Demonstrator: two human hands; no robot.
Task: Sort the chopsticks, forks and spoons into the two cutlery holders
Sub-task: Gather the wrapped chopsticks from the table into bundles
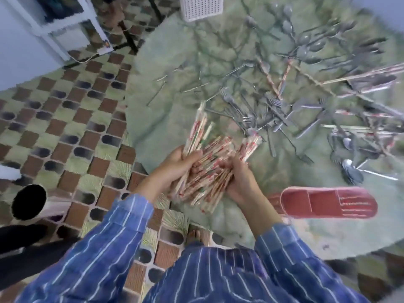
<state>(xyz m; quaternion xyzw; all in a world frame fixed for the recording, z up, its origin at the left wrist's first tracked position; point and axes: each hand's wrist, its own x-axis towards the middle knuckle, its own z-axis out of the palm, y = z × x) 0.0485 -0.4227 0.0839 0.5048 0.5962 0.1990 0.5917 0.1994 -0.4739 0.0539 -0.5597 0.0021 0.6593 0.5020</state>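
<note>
A thick bundle of paper-wrapped chopsticks (209,171) sits between both hands above the near edge of the round table. My left hand (175,165) grips the bundle from the left, and my right hand (238,178) grips it from the right. A red cutlery holder (323,202) with compartments lies on the table just right of my right hand, with some chopsticks in its right section. A white perforated holder (201,7) stands at the table's far edge. Forks (247,114), spoons (310,42) and more chopsticks (360,77) lie scattered across the middle and right of the table.
The round table (166,119) has a green marbled cover. To its left is a brown and green tiled floor (65,127). A white frame (65,29) stands at the far left. A dark round object (28,202) sits on the floor at the left.
</note>
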